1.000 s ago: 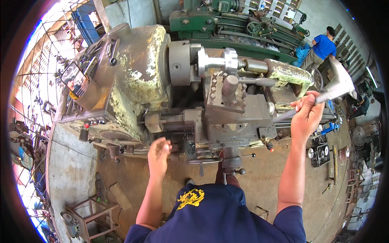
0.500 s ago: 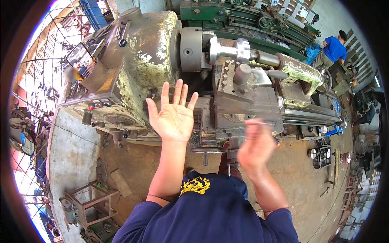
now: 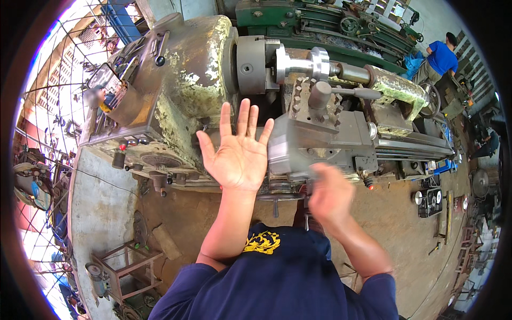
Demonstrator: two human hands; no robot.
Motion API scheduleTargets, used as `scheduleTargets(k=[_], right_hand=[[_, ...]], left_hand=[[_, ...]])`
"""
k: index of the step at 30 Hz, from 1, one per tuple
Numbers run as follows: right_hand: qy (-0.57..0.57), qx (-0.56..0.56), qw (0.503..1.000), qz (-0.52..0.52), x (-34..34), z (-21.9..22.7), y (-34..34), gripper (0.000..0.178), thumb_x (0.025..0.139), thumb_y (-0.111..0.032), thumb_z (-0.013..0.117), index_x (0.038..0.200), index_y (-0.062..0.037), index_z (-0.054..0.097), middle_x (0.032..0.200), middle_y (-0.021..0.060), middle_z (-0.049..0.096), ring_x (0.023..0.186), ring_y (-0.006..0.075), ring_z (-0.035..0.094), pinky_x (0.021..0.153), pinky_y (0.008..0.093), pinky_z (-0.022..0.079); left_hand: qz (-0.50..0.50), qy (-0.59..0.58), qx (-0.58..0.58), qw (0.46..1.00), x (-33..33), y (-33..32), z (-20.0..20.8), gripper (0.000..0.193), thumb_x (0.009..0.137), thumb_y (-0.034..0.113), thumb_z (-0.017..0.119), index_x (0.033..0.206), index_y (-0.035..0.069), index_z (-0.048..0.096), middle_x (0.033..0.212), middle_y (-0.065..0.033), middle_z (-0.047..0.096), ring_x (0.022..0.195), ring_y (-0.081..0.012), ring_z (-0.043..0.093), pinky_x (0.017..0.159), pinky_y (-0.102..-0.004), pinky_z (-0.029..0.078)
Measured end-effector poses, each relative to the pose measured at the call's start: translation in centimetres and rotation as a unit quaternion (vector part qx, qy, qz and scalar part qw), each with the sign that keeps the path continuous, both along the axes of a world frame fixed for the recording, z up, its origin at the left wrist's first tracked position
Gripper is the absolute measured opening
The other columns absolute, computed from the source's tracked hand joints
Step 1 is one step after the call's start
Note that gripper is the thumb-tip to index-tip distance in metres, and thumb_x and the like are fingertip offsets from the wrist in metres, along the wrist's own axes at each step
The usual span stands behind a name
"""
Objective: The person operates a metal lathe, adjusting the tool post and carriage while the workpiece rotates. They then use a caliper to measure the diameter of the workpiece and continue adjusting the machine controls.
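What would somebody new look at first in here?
Probably the big lathe with peeling paint across the upper middle, with a shiny metal piece beside its chuck. Lower down, the open left hand shows its palm, and the right hand holds a pale tool, too blurred to name. At upper right, a person wears bright blue.

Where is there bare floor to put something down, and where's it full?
Bare floor shows between the right forearm and the black box, and a smaller patch between the left forearm and the wooden block. The machine is crowded on its left end with tools and a can.
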State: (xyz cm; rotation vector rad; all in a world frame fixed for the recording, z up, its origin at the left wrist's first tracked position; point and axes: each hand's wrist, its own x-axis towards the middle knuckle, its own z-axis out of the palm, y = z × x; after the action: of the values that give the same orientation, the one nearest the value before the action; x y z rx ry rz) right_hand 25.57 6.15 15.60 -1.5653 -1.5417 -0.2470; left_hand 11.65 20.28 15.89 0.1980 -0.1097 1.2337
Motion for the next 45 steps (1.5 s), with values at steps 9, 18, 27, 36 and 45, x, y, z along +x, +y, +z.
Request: scheduleTargets(k=[9,18,27,36,45], right_hand=[[0.161,-0.219,0.945,0.184,0.5,0.2,-0.5,0.012,0.098,-0.004,0.054,0.107,-0.0006,0.06,0.074,0.0141,0.061,0.065,0.0269,0.062,0.058,0.0339,0.047],[0.432,-0.399,0.793,0.157,4.8,6.0,-1.1,0.017,0.094,-0.003,0.063,0.111,-0.0014,0.065,0.069,-0.0007,0.057,0.057,0.0036,0.048,0.05,0.0228,0.04],[0.153,-0.295,0.932,0.142,3.9,10.8,-2.8,0.023,0.081,-0.006,0.076,0.102,-0.004,0.067,0.082,0.0119,0.069,0.07,0.0249,0.069,0.061,0.0332,0.053],[-0.211,0.107,0.958,0.16,-0.3,12.1,-3.8,0.016,0.074,-0.001,0.074,0.088,-0.0073,0.072,0.084,0.0067,0.07,0.071,0.0216,0.068,0.066,0.0337,0.055],[-0.162,0.134,0.949,0.233,0.8,9.4,-8.1,0.006,0.079,-0.009,0.072,0.085,-0.0082,0.071,0.086,0.0036,0.071,0.07,0.0175,0.066,0.062,0.0268,0.053]], left_hand=[[0.126,0.248,0.045,0.959,0.8,-1.2,-0.2,0.057,0.104,0.047,0.038,0.142,0.005,0.046,0.149,-0.0175,0.045,0.138,-0.0283,0.041,0.113,-0.0507,0.036],[0.007,0.592,0.212,0.778,-3.9,-4.8,2.8,0.022,0.101,0.014,0.058,0.11,-0.005,0.063,0.082,-0.0115,0.072,0.058,-0.0082,0.062,0.051,-0.019,0.044],[0.027,0.562,0.235,0.792,-4.9,-8.1,5.9,0.015,0.099,0.006,0.055,0.105,-0.007,0.061,0.079,-0.012,0.072,0.066,-0.0109,0.069,0.057,-0.0205,0.051],[0.142,0.358,0.355,0.852,-4.0,-6.6,3.5,0.024,0.099,0.02,0.058,0.099,-0.004,0.061,0.066,-0.0101,0.06,0.051,-0.0171,0.056,0.049,-0.0294,0.044],[0.301,0.257,0.587,0.706,-7.0,-4.2,2.9,0.023,0.093,0.016,0.062,0.116,0.013,0.063,0.081,-0.0038,0.065,0.07,-0.0191,0.06,0.065,-0.0346,0.045]])
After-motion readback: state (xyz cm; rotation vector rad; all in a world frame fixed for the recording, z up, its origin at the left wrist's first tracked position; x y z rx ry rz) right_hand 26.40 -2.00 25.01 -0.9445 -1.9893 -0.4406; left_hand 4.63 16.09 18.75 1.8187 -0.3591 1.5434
